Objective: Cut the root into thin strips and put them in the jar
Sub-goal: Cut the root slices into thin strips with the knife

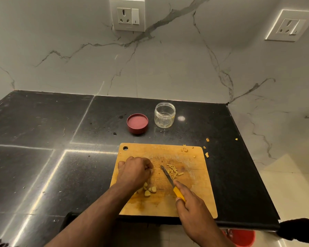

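Note:
A wooden cutting board [200, 198] lies near the counter's front edge. My left hand [135, 171] rests on it with fingers curled under; what it holds is hidden. Several pale root slices [149, 190] lie just below that hand. My right hand [191, 204] grips a yellow-handled knife [169, 179], whose blade points up and left, tip on the board. A small heap of thin root strips [174, 171] lies right of the blade. The clear jar [165, 114] stands open beyond the board, with no strips visible inside.
The jar's red lid [137, 123] lies upside down left of the jar. Root scraps [206, 154] dot the board's far right corner and the black counter [43, 139]. The counter ends just right of the board; a red bucket [243, 237] sits below.

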Available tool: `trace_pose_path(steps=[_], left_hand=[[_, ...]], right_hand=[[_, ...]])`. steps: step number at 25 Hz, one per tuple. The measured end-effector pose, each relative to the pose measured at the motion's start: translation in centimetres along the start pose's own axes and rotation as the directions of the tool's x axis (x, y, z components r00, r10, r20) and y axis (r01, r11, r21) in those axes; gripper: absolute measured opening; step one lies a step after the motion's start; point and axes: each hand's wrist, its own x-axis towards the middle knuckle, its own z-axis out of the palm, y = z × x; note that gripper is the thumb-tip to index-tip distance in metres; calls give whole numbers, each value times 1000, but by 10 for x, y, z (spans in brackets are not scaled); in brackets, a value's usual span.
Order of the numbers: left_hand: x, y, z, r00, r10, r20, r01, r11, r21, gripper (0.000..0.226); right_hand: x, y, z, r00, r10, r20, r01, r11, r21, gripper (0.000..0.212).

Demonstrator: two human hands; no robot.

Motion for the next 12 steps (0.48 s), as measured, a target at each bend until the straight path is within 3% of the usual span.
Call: trace_pose_path(steps=[12], left_hand=[[-2, 4, -4, 1000, -26, 9, 26, 1000, -10, 16]], right_hand=[[1, 2, 2, 997, -65, -35, 63, 996, -58, 50]])
